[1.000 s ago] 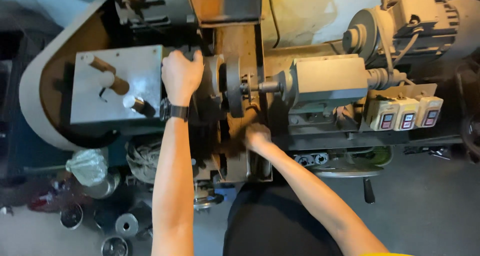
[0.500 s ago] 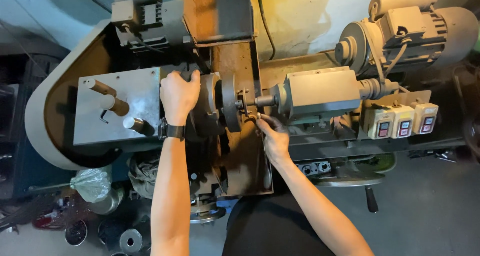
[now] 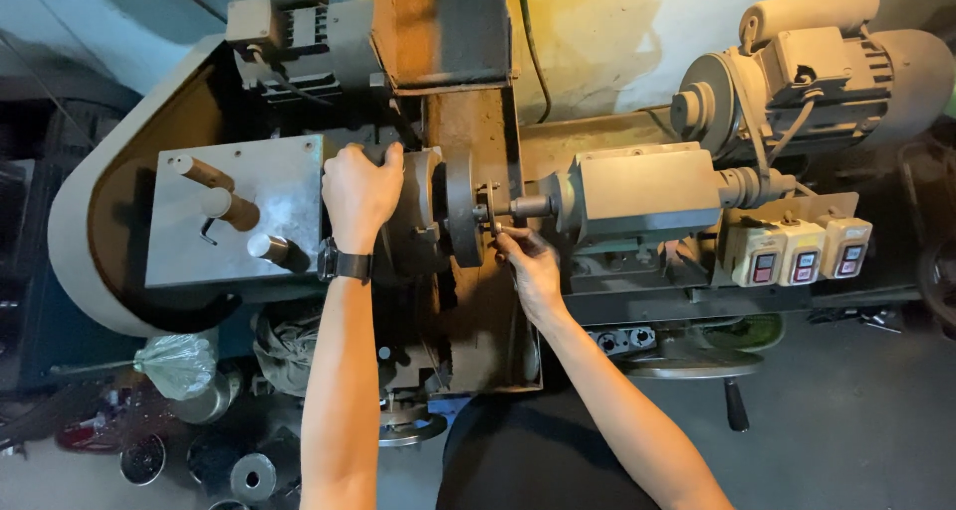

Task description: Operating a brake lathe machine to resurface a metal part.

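Note:
My left hand [image 3: 360, 193], with a black watch on the wrist, is closed over the round grey drum [image 3: 416, 196] of a machine, left of a dark disc [image 3: 460, 206]. My right hand [image 3: 528, 263] reaches up from below to the small fitting [image 3: 490, 209] where the disc meets a short shaft [image 3: 530, 207]. Its fingertips pinch a thin metal piece there; what that piece is cannot be made out. The shaft runs right into a grey box-shaped housing [image 3: 645, 191].
A grey plate with three pegs [image 3: 234, 211] is at the left inside a curved guard [image 3: 75, 231]. An electric motor [image 3: 827, 62] sits top right, three switch boxes [image 3: 802, 253] below it. A handwheel [image 3: 687, 363], round parts [image 3: 254, 475] and a plastic bag [image 3: 179, 363] lie lower down.
My right hand has risen from the lower machine bed to the fitting by the disc. My left hand has stayed on the drum. The view has shifted slightly.

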